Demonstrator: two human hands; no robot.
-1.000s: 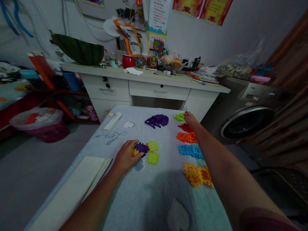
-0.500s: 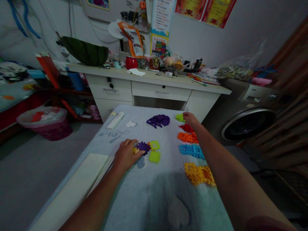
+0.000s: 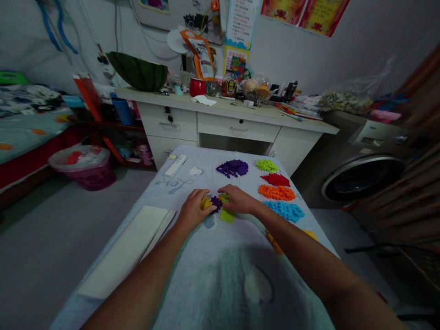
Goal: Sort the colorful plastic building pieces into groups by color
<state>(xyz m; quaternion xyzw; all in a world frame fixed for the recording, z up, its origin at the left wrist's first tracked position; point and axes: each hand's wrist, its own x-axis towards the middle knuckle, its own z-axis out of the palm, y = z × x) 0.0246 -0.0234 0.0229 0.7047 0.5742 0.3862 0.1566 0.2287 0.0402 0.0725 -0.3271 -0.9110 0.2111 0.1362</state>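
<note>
Mid-table, my left hand (image 3: 193, 210) is closed on a small cluster of toothed plastic building pieces, with a yellow piece (image 3: 206, 202) and a purple piece (image 3: 216, 203) showing at its fingertips. My right hand (image 3: 238, 200) meets it from the other side, fingers bent around a lime green piece (image 3: 225, 198) beside the purple one. A second lime green piece (image 3: 227, 216) lies just below my right fingers. Fingers partly cover the joints between the pieces, so I cannot tell how firmly they interlock.
Pieces lie in colour piles: purple (image 3: 233, 167), lime green (image 3: 267, 165), red (image 3: 276, 179), orange (image 3: 277, 192) and blue (image 3: 284, 211). My right forearm partly hides a yellow pile (image 3: 274, 243). A long white box (image 3: 123, 252) and a small white bar (image 3: 175, 166) lie on the left.
My right hand has come from the lime green pile at the far right to the cluster in the middle. My left hand stays on the cluster. The view has shifted slightly left.
</note>
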